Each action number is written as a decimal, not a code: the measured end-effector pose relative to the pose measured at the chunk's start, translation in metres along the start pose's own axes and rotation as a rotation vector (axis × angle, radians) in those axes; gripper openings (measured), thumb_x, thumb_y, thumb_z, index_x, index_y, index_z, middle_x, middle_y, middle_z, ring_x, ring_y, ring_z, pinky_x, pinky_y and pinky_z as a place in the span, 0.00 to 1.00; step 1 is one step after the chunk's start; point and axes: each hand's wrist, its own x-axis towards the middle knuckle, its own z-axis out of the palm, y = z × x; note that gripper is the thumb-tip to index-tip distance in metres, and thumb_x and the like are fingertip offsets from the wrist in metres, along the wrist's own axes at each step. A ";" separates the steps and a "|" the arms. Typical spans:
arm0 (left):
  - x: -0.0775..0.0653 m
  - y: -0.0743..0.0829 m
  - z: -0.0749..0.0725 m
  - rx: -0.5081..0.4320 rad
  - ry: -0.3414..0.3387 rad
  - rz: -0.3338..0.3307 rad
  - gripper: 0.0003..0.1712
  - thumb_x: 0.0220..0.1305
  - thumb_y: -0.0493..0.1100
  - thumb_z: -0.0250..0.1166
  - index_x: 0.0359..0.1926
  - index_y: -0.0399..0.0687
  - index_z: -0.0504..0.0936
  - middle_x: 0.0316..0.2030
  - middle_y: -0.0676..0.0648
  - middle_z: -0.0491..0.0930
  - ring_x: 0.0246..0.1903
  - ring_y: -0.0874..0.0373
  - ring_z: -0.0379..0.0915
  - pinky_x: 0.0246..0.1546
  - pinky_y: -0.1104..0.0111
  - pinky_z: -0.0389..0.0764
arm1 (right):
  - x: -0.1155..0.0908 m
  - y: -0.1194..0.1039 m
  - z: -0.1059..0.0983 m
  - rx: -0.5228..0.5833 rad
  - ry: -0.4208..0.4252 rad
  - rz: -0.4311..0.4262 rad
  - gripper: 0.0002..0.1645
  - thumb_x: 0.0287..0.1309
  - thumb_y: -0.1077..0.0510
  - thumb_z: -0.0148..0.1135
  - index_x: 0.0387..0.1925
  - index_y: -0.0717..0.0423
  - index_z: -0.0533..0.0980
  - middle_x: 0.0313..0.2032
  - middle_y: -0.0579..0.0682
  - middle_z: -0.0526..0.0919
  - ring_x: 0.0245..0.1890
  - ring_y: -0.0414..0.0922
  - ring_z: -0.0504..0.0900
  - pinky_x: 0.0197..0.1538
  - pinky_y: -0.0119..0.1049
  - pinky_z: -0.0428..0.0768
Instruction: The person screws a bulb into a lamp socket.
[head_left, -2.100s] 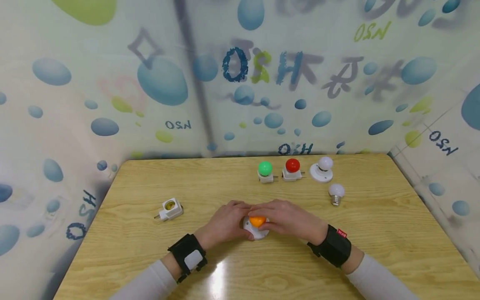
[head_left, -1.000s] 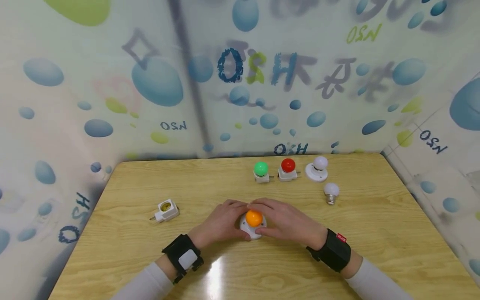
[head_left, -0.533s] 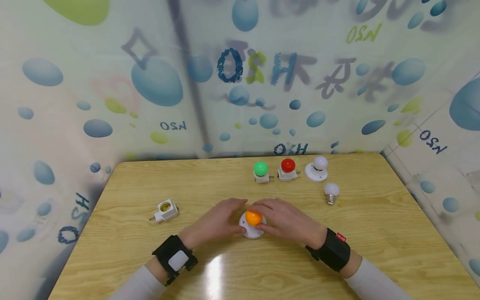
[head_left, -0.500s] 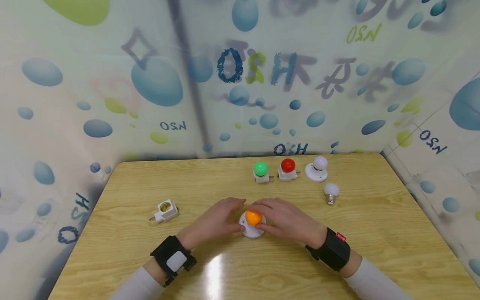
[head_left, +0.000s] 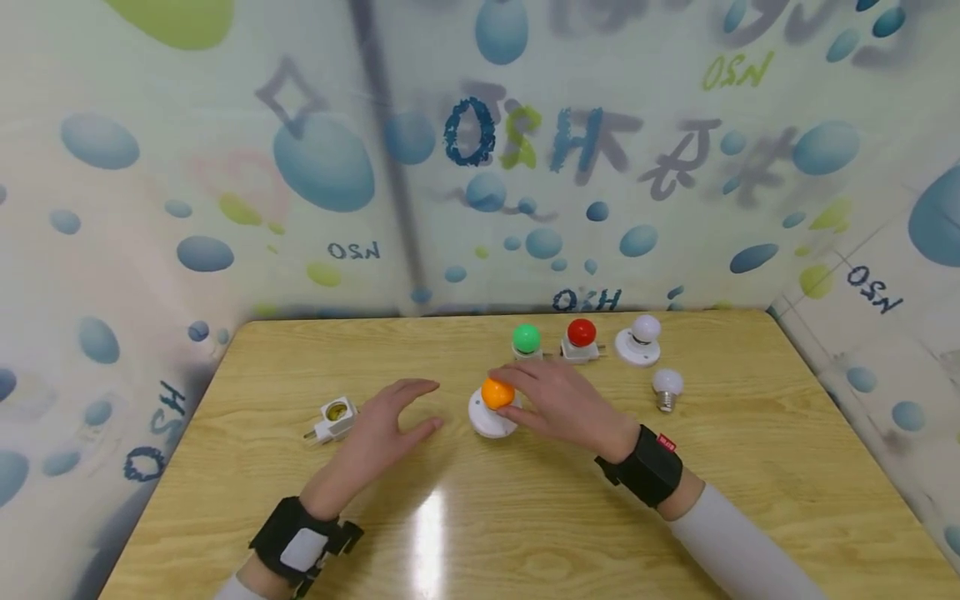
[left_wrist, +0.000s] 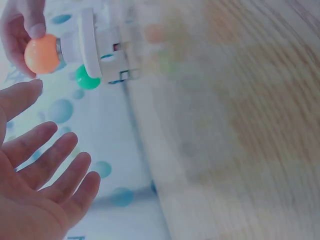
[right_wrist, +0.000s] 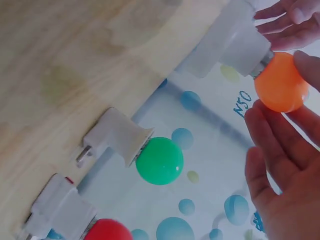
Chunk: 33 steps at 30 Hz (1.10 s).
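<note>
My right hand pinches an orange bulb between thumb and fingers. The bulb's metal screw end shows at the mouth of a round white lamp holder, so the two sit together. In the right wrist view the fingertips lie against the orange globe. My left hand is off to the left of the holder, fingers spread and nothing in them. Its spread fingers also show in the left wrist view, below the orange bulb.
Behind stand a green bulb and a red bulb in plug sockets, and a white bulb in a round holder. A loose white bulb lies at right. An unfilled plug socket lies beside my left hand.
My left hand has let go of the white holder and drawn away to the left. My right hand, still on the orange bulb, has moved farther back with bulb and holder.
</note>
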 end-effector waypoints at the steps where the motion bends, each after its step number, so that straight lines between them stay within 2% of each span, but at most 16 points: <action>1: -0.001 0.000 -0.002 0.000 0.013 -0.003 0.27 0.58 0.49 0.69 0.57 0.43 0.79 0.56 0.44 0.77 0.56 0.48 0.72 0.53 0.53 0.73 | 0.004 0.001 0.000 0.009 0.010 0.007 0.30 0.58 0.42 0.63 0.58 0.51 0.76 0.51 0.45 0.80 0.50 0.42 0.76 0.52 0.41 0.75; 8: -0.007 0.000 -0.012 -0.024 0.074 -0.002 0.28 0.59 0.50 0.68 0.58 0.43 0.79 0.57 0.46 0.77 0.56 0.49 0.71 0.54 0.53 0.72 | 0.033 0.008 -0.001 -0.016 0.071 0.030 0.30 0.58 0.42 0.63 0.57 0.53 0.76 0.48 0.46 0.83 0.47 0.44 0.78 0.51 0.45 0.74; 15: -0.014 -0.003 -0.018 -0.028 0.114 -0.030 0.26 0.59 0.48 0.68 0.57 0.42 0.80 0.56 0.47 0.77 0.56 0.49 0.71 0.53 0.52 0.73 | 0.056 0.020 0.002 -0.070 0.020 0.034 0.30 0.58 0.42 0.63 0.57 0.54 0.77 0.48 0.47 0.83 0.48 0.46 0.78 0.52 0.45 0.72; 20: -0.018 -0.005 -0.020 -0.020 0.143 -0.027 0.25 0.59 0.47 0.69 0.55 0.42 0.81 0.56 0.46 0.77 0.55 0.49 0.72 0.52 0.53 0.74 | 0.068 0.027 0.009 -0.129 -0.034 0.044 0.29 0.59 0.41 0.62 0.57 0.53 0.77 0.44 0.46 0.84 0.45 0.45 0.78 0.53 0.43 0.70; 26: -0.020 -0.007 -0.021 -0.022 0.150 -0.036 0.24 0.59 0.46 0.68 0.55 0.42 0.81 0.56 0.47 0.77 0.55 0.50 0.72 0.52 0.53 0.74 | 0.076 0.033 0.020 -0.191 -0.086 0.054 0.28 0.60 0.42 0.61 0.56 0.53 0.76 0.42 0.46 0.84 0.44 0.45 0.78 0.55 0.44 0.69; 33: -0.023 -0.010 -0.021 -0.009 0.175 -0.047 0.23 0.58 0.45 0.69 0.53 0.41 0.82 0.55 0.46 0.78 0.54 0.49 0.73 0.50 0.53 0.74 | 0.081 0.037 0.029 -0.208 -0.092 0.071 0.26 0.60 0.43 0.62 0.53 0.54 0.76 0.40 0.47 0.84 0.43 0.47 0.77 0.50 0.43 0.71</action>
